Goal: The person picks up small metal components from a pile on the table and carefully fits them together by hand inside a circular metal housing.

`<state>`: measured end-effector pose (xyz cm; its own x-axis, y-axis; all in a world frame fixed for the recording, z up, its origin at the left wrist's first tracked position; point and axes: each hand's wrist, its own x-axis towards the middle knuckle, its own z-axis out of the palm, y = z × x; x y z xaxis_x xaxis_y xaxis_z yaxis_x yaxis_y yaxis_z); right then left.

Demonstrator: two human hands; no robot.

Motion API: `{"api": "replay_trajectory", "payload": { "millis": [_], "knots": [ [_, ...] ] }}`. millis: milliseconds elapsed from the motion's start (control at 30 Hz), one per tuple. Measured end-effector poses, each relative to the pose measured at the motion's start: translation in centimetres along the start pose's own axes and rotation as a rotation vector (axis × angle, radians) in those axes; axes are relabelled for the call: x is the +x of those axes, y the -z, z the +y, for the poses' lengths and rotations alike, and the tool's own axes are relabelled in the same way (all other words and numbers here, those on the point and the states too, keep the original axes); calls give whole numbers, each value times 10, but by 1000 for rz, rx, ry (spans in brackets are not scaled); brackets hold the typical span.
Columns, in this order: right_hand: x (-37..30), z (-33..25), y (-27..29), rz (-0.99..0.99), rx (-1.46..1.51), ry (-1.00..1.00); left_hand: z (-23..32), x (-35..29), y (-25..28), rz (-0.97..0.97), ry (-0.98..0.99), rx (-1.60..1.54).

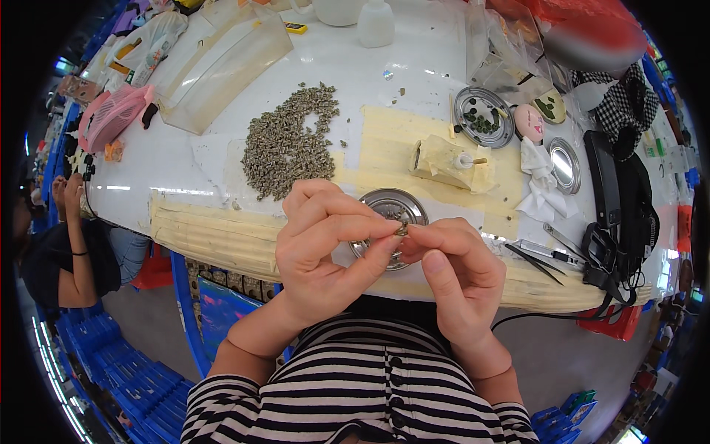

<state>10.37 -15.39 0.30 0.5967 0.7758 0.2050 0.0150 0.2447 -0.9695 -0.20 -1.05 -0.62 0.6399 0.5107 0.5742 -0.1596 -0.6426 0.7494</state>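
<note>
Left hand [318, 248]: nearly closed at the tips, thumb and forefinger pinching a small metallic part [401, 229], the other fingers curled behind. Right hand [462, 277]: forefinger tip brought up to the part's other side, thumb standing apart from it. Whether the right hand has a hold on the part or merely steadies it cannot be told; the part's finer shape is too small to read.

Position of the part: between the two hands, above a round metal dish [392, 194] that holds small loose bits, partly hidden by the fingers. This placing is judged sound — anything dropped should land in the dish rather than roll off the near edge.

Recommended practice: let the left pinch carry the part, and use the right fingertip with light, square pressure; a skewed push could flick so small an item away. Keeping the hands low over the dish would be prudent.

Beyond the hands, on the white surface [355, 81]: a large pile of small parts [288, 144] ahead and to the left, and a tape-wrapped block [440, 159] ahead and to the right. Farther right, a metal plate [507, 133] bears dark green pieces. Dark tweezers [534, 264] lie right of the right hand — within reach, should bare fingertips prove too coarse.
</note>
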Motion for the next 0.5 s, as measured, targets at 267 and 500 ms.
{"api": "replay_trajectory", "payload": {
  "millis": [267,500],
  "knots": [
    [-2,2,-2,24,-92,-41,0,0,2,-15,-24,-13],
    [-2,6,0,-20,226,-172,0,-1,4,-73,-57,19]
  ]
}}
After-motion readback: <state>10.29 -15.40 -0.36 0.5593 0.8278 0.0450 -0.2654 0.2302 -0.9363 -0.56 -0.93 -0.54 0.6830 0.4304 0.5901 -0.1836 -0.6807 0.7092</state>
